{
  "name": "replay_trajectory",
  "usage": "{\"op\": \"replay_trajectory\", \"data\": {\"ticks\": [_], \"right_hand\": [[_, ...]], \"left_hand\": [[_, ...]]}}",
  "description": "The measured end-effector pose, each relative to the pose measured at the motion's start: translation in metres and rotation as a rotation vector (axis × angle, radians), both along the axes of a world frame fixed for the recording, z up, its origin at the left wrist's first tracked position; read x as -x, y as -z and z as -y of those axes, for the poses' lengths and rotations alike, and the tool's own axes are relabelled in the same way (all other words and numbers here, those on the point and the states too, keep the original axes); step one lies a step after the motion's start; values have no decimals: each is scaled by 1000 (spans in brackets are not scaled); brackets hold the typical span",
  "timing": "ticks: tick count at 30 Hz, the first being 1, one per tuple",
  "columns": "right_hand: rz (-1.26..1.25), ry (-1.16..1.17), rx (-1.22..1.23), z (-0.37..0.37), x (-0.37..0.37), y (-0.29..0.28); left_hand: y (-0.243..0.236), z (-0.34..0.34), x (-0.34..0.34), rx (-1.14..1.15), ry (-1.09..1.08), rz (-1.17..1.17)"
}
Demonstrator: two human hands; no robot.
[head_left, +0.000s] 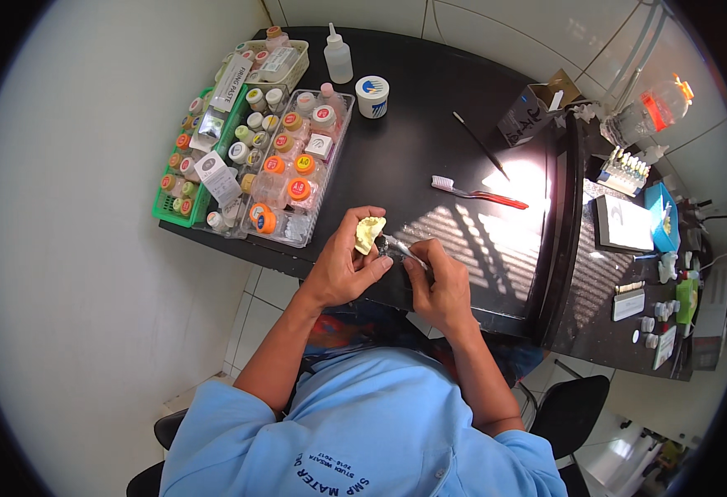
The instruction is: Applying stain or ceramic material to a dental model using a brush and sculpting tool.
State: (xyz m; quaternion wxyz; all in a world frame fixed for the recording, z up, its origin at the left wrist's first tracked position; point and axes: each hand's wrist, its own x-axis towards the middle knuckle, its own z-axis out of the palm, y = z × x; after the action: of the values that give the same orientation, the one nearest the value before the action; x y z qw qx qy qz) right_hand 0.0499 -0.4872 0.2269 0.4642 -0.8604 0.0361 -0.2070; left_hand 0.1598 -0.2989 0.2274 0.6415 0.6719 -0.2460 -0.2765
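Observation:
At the table's near edge, my left hand is closed round a pale yellow dental cast, which stands up between its fingers. Just right of the cast is a small dark piece, partly covered by my fingers; how it is held is unclear. My right hand pinches a thin whitish tool, its tip against or very close to the dark piece. What kind of tool it is cannot be made out. Beyond my right hand, a toothbrush with a red handle lies on the black table.
Bottles with orange lids crowd a clear tray at left, beside a green basket. A squeeze bottle and white jar stand behind. A slim dark stick lies right, near a dark box.

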Motion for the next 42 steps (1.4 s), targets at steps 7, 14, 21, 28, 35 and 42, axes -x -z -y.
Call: {"op": "replay_trajectory", "data": {"ticks": [7,14,21,28,35,42], "right_hand": [[5,48,215,-12,-2,1],[-52,40,285,-14,2,-2],[-30,50,302,-14,0,1],[-20,53,314,-14,0,2],[-10,58,322,-14,0,2],[-13,61,321,-15,1,3]], "left_hand": [[10,2,-1,67,-28,23],[9,1,0,82,-24,-72],[13,2,-2,121,-42,-64],[6,2,-2,98,-37,-69],[3,-1,-3,66,11,-108],[6,0,-3,51,27,0]]}}
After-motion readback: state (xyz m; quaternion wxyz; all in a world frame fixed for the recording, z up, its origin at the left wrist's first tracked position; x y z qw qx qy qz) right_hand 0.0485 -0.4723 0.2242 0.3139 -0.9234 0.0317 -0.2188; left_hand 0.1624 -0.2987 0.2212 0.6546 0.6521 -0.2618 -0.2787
